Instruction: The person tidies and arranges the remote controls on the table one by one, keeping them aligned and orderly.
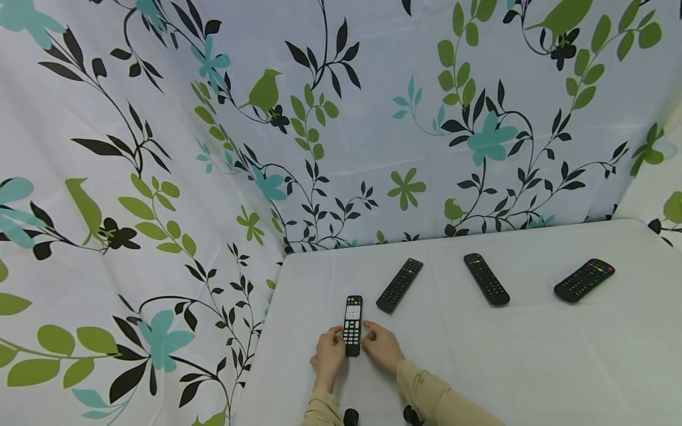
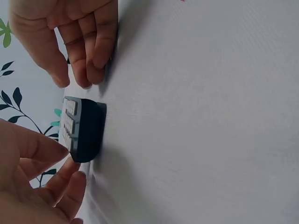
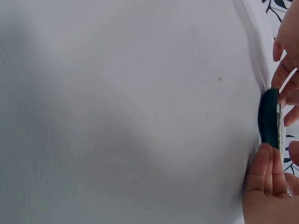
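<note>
1. White-keyed remote [image 1: 352,326]: lay lengthwise, lower middle of the head frame.
2. Your left hand [image 1: 329,355]: thumb and fingertips pinched its left edge.
3. Your right hand [image 1: 385,347]: fingers loosely bent just beside its right edge, gripping nothing; contact could not be told.
4. Handling, as judged: light, level pressure along both long edges, off the keys, suited you best.
5. White table [image 1: 533,355]: left edge at lower left; widest room, lower right.
6. Slanted remote [image 1: 399,285]: near, limiting your upper-right path.
</note>
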Motion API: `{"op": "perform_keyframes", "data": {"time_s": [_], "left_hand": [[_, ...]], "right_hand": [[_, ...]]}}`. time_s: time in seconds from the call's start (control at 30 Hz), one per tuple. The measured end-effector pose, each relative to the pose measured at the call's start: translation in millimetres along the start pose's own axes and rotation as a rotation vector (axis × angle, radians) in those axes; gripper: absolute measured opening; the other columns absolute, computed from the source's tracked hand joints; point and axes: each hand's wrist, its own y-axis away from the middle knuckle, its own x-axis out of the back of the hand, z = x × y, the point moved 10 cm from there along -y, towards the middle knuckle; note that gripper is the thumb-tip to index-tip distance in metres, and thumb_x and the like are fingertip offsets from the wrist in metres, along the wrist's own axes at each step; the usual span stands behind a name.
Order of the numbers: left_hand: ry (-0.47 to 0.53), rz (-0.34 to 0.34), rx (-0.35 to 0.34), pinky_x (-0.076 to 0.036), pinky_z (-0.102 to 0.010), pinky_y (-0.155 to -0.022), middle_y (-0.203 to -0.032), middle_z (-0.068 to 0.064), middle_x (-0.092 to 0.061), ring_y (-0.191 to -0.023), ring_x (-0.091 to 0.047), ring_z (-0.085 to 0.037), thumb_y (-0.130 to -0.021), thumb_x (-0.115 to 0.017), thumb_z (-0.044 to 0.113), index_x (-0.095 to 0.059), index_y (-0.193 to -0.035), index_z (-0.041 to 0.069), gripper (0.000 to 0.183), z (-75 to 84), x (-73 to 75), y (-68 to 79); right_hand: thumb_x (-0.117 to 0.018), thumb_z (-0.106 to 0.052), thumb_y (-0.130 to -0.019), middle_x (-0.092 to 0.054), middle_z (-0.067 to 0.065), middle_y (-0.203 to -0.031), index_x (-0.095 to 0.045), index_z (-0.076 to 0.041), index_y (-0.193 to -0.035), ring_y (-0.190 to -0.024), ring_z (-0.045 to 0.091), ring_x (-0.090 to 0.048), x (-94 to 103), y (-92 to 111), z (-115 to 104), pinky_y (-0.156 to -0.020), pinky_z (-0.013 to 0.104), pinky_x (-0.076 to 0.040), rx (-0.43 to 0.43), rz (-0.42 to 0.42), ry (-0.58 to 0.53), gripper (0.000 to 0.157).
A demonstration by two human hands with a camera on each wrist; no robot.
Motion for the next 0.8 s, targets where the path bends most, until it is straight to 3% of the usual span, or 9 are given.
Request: {"op": "perform_keyframes", "data": {"time_s": [0.1, 0.27, 0.43, 0.57, 0.7, 0.8], "left_hand": [[0.006, 0.062, -0.031, -0.032, -0.053, -0.074, -0.088, -0.006, -0.059, -0.084, -0.055, -0.026, -0.08, -0.054, 0.009, -0.067, -0.105, 0.012, 0.028, 10.1, 5.0, -1.9], [0.108, 0.094, -0.128, -0.032, -0.05, -0.075, -0.095, -0.012, -0.059, -0.091, -0.051, -0.03, -0.078, -0.054, 0.004, -0.066, -0.106, 0.007, 0.031, 40.8, 4.1, -6.9], [0.158, 0.033, -0.276, -0.037, -0.038, -0.074, -0.099, -0.016, -0.058, -0.091, -0.049, -0.028, -0.081, -0.051, -0.001, -0.066, -0.108, 0.002, 0.031, 88.0, -11.3, -13.3], [0.123, -0.023, -0.369, -0.041, -0.033, -0.073, -0.099, -0.016, -0.058, -0.089, -0.05, -0.024, -0.082, -0.048, -0.004, -0.065, -0.11, 0.003, 0.033, 120.8, -30.5, -20.0], [0.075, -0.075, -0.425, -0.046, -0.037, -0.074, -0.099, -0.018, -0.059, -0.087, -0.054, -0.027, -0.081, -0.045, -0.007, -0.064, -0.111, 0.001, 0.036, 139.7, -51.5, -26.4], [0.032, -0.114, -0.415, -0.047, -0.042, -0.078, -0.103, -0.021, -0.059, -0.09, -0.055, -0.031, -0.08, -0.042, -0.008, -0.064, -0.112, 0.001, 0.04, 146.4, -66.1, -31.3]], "right_hand": [[-0.059, -0.009, -0.083, -0.059, 0.002, -0.076, -0.058, 0.001, -0.12, -0.066, 0.01, -0.046, 14.7, -1.3, 0.7, -0.061, 0.024, -0.039, -0.024, 0.064, -0.033, 0.039], [-0.058, -0.009, -0.085, -0.062, 0.004, -0.084, -0.059, -0.003, -0.119, -0.073, 0.011, -0.053, 43.1, -7.2, 10.3, -0.067, 0.026, -0.043, -0.087, 0.189, -0.085, 0.034], [-0.056, -0.008, -0.085, -0.059, 0.011, -0.091, -0.056, 0.001, -0.12, -0.082, 0.019, -0.057, 72.1, -19.1, 20.5, -0.072, 0.03, -0.045, -0.115, 0.287, -0.085, 0.036], [-0.054, -0.008, -0.083, -0.056, 0.016, -0.094, -0.052, 0.005, -0.124, -0.083, 0.024, -0.055, 90.8, -29.6, 28.9, -0.071, 0.032, -0.042, -0.14, 0.322, -0.062, 0.042], [-0.053, -0.009, -0.083, -0.055, 0.018, -0.095, -0.048, 0.006, -0.128, -0.083, 0.026, -0.053, 103.7, -38.1, 38.6, -0.07, 0.032, -0.04, -0.17, 0.331, -0.025, 0.048], [-0.053, -0.01, -0.083, -0.055, 0.019, -0.095, -0.046, 0.007, -0.13, -0.083, 0.027, -0.051, 112.4, -41.6, 42.0, -0.07, 0.034, -0.04, -0.183, 0.338, -0.006, 0.05]]}}
